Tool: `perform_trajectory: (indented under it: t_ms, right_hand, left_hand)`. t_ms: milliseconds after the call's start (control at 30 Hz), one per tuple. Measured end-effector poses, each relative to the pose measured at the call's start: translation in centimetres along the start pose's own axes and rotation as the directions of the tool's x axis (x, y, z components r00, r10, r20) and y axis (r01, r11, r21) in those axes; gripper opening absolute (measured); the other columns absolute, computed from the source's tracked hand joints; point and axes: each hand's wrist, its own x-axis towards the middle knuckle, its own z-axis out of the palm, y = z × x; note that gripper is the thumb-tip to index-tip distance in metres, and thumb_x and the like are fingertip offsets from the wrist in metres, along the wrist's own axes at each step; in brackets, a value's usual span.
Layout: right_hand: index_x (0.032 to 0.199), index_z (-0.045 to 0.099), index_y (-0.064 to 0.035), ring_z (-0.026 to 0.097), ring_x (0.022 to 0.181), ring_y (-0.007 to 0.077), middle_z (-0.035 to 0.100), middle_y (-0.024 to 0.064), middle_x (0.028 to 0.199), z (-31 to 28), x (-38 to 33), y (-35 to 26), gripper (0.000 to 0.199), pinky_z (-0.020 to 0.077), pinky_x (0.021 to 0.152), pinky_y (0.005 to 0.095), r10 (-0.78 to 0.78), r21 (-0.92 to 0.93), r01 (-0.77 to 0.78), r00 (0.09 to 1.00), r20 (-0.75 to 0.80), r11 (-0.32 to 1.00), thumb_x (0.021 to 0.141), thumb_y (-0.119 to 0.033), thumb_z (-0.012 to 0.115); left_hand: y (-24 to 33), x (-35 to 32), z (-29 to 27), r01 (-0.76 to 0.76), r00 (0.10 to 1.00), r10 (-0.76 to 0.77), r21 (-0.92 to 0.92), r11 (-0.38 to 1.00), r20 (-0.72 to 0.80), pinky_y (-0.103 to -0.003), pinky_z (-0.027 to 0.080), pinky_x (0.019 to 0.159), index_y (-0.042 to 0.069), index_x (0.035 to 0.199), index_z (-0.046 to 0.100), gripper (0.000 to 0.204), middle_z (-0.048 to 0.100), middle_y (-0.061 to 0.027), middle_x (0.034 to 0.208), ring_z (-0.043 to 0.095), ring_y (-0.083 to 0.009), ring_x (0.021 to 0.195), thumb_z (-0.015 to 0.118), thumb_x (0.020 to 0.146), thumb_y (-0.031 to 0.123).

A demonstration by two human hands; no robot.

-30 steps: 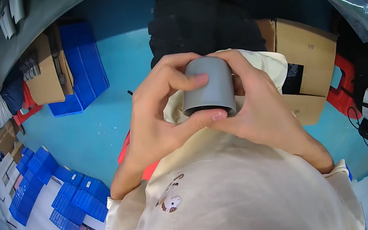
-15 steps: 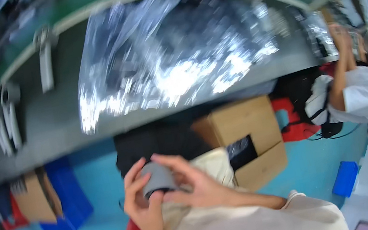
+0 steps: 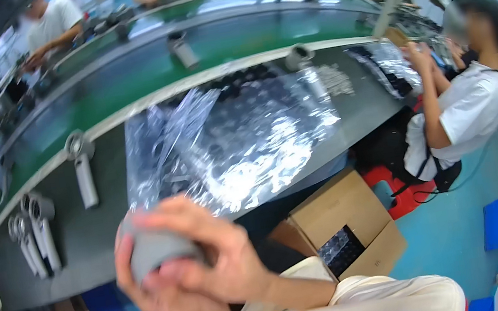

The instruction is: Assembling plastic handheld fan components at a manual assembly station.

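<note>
Near the table's front edge I hold a grey, rounded, cup-like plastic part [image 3: 162, 246] in both hands. My left hand [image 3: 165, 302] is wrapped round its left and lower side. My right hand [image 3: 229, 253] closes over it from the right, fingers across its top and thumb at its lower rim. The hands hide much of the part, and motion blurs them a little. Just beyond lies a large clear plastic bag [image 3: 248, 149] over many small dark round pieces. A grey hair-dryer-like body with a handle [image 3: 83, 172] lies to the left of the bag.
Several similar bodies [image 3: 43, 233] lie at the table's left end. A green conveyor [image 3: 149, 57] runs behind. An open cardboard box [image 3: 343, 212] stands below the table, right of my lap. A co-worker [image 3: 465, 101] sits at the right; others work across the belt.
My view has tilted up, bringing the conveyor and people beyond it into sight. Both hands, still round the grey part, appear larger and further left, against the table edge.
</note>
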Motion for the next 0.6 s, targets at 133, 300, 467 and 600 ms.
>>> perform_trajectory:
  t_ms: [133, 300, 467, 600]
  right_hand:
    - [0.125, 0.051, 0.0021, 0.048, 0.115, 0.0206, 0.052, 0.0117, 0.126, -1.5, 0.2, 2.0, 0.058, 0.0363, 0.099, 0.0326, 0.130, 0.049, -0.125, 0.984, -0.125, 0.991, 0.085, -0.038, 0.065]
    - [0.133, 0.038, 0.0074, 0.045, 0.119, 0.0226, 0.043, 0.0156, 0.130, -1.8, 0.7, 1.9, 0.064, 0.0427, 0.094, 0.0320, -0.012, 0.260, 0.023, 0.999, -0.042, 0.965, 0.083, -0.019, 0.069]
    - [0.132, 0.038, 0.0073, 0.051, 0.113, 0.0240, 0.047, 0.0183, 0.128, -2.7, 0.6, 2.2, 0.078, 0.0420, 0.094, 0.0328, 0.059, 0.169, -0.051, 0.997, -0.042, 0.984, 0.076, -0.035, 0.073]
    - [0.130, 0.040, 0.0068, 0.054, 0.111, 0.0226, 0.051, 0.0195, 0.124, -3.9, 0.1, 1.6, 0.091, 0.0421, 0.093, 0.0322, 0.127, -0.038, -0.132, 0.986, -0.111, 0.991, 0.069, -0.049, 0.078]
  left_hand:
    - [-2.0, 1.3, 0.1, -0.046, 0.989, 0.034, 0.081, 0.996, 0.142, -0.037, 0.038, 0.097, -0.003, 0.115, 0.056, 0.048, 0.055, -0.0191, 0.120, 0.051, -0.0271, 0.112, 0.063, 0.087, 0.035]
    - [-1.0, 2.7, -0.9, -0.009, 0.933, 0.070, -0.173, 0.985, 0.352, -0.035, 0.040, 0.097, -0.007, 0.120, 0.053, 0.052, 0.050, -0.0224, 0.127, 0.049, -0.0279, 0.117, 0.072, 0.080, 0.019]
    - [-1.1, 3.2, -2.6, -0.266, 0.863, 0.217, 0.046, 0.963, 0.456, -0.043, 0.040, 0.098, -0.006, 0.121, 0.050, 0.069, 0.048, -0.0339, 0.124, 0.049, -0.0385, 0.119, 0.072, 0.077, 0.043]
    - [1.4, 2.8, -2.7, -0.362, 0.857, 0.170, 0.332, 0.871, 0.487, -0.041, 0.045, 0.091, -0.007, 0.103, 0.059, 0.053, 0.053, -0.0335, 0.117, 0.054, -0.0373, 0.111, 0.059, 0.087, 0.043]
